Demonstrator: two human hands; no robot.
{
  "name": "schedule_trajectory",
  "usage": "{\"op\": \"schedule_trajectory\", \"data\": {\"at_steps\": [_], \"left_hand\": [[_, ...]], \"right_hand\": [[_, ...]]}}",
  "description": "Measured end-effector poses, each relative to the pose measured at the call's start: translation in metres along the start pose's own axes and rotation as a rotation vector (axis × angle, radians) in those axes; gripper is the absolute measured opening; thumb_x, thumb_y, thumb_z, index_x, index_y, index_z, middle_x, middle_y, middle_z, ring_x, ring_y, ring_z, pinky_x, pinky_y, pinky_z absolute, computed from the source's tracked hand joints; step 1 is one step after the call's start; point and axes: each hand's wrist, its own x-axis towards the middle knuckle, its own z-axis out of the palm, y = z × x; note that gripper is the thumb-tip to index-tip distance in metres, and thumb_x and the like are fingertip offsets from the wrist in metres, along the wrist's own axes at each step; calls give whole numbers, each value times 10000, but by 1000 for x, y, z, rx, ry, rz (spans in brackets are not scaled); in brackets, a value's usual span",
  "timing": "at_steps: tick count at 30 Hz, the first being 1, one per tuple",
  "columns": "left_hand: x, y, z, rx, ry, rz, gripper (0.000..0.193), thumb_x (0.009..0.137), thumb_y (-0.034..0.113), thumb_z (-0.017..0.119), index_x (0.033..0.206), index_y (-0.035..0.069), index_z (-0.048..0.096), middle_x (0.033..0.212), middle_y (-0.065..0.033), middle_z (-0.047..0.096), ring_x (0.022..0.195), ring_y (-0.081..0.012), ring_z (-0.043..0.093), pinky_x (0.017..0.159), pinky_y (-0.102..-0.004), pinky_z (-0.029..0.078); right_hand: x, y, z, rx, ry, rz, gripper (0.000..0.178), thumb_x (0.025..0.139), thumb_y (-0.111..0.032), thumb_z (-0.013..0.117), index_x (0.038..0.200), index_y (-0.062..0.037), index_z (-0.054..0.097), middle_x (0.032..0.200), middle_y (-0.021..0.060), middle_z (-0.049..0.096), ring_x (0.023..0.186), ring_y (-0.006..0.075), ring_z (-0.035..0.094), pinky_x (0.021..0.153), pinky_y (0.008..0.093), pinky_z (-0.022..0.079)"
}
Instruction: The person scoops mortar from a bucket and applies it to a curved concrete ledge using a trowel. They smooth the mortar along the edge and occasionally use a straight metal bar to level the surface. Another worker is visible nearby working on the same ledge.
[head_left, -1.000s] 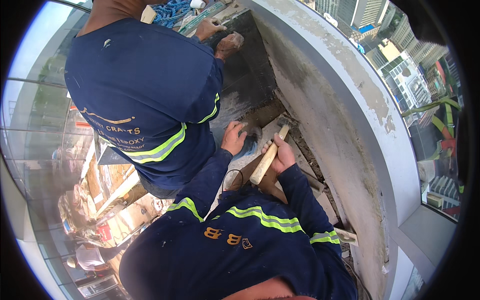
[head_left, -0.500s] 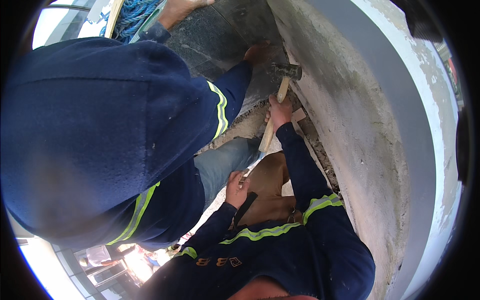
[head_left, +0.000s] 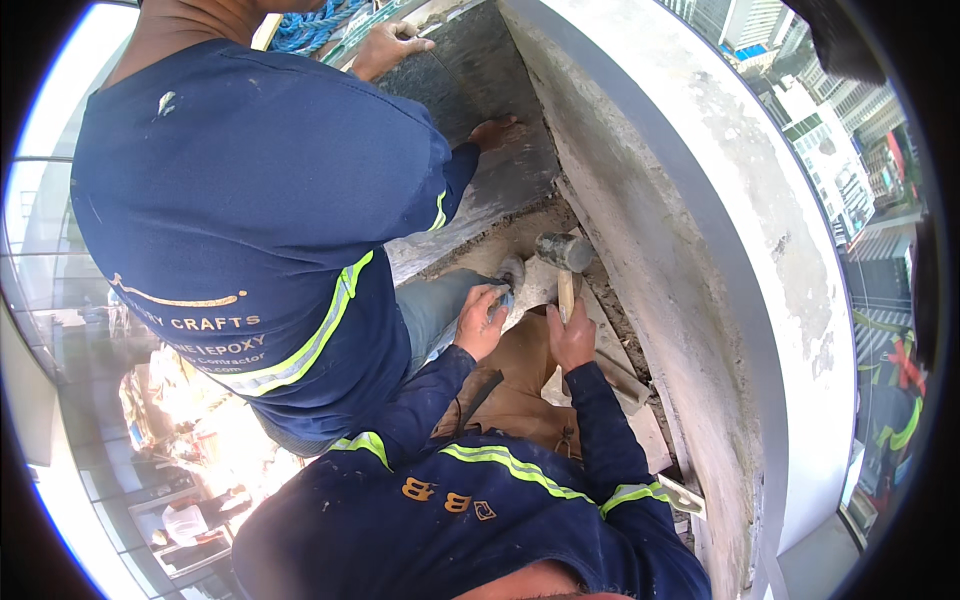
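My right hand (head_left: 572, 341) is closed round the wooden handle (head_left: 566, 296) of a mallet. The mallet's grey, blocky head (head_left: 564, 252) points away from me, above the gap by the concrete wall. To its left is my left hand (head_left: 481, 322), with curled fingers, near a co-worker's leg; a small bluish bit shows at its fingertips, too small to name. Farther off stands a dark stone slab (head_left: 455, 75). One hand of the co-worker (head_left: 388, 50) grips its top edge, and the other (head_left: 496, 132) lies against its face.
A bare concrete wall (head_left: 660, 200) with a pale ledge (head_left: 760, 190) curves along my right; buildings show far below beyond it. The co-worker in a navy shirt (head_left: 240, 170) stands close on my left. Rubble and tile pieces (head_left: 622, 380) lie along the wall's foot. Blue rope (head_left: 305, 30) is at the back.
My right hand has drawn the mallet back toward me, away from the slab. My left hand has moved a little farther out. The co-worker's upper body has shifted away, with both hands still at the slab.
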Motion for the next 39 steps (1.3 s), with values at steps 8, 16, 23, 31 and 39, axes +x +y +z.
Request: {"op": "schedule_trajectory", "data": {"at_steps": [8,16,23,31,39], "left_hand": [[-58,59,8,-8,-8,103,328,797,93,612,1100,-22,569,1094,-166,512,949,-307,555,824,-349,448],[-152,68,36,78,54,234,332,805,111,598,1109,-16,563,1107,-183,491,998,-352,528,857,-374,436],[-247,-17,36,274,1,-104,347,793,138,596,1125,39,583,1117,-200,503,1059,-364,508,909,-410,429],[-373,-98,-7,498,-64,-751,345,819,282,581,1093,79,632,1025,-197,641,995,-345,601,853,-419,484],[-342,-160,-15,598,-328,-740,294,775,235,580,1011,100,691,995,-167,656,942,-325,625,772,-391,511]], "right_hand": [[-146,53,-93,-231,-75,-14,302,821,-234,621,904,10,463,677,277,568,662,464,567,565,511,436],[-245,83,-171,-457,-105,-19,337,802,-263,632,903,14,467,739,304,586,717,475,580,626,540,464],[-323,221,-212,-685,-160,155,420,740,-291,651,945,66,566,777,273,632,741,373,649,700,449,524],[-354,228,-234,-405,-344,703,330,787,-263,648,816,55,563,604,135,604,461,216,615,406,347,511],[-282,396,-179,-905,-693,162,337,817,-276,608,678,29,572,610,139,604,531,241,625,517,389,513]]}}
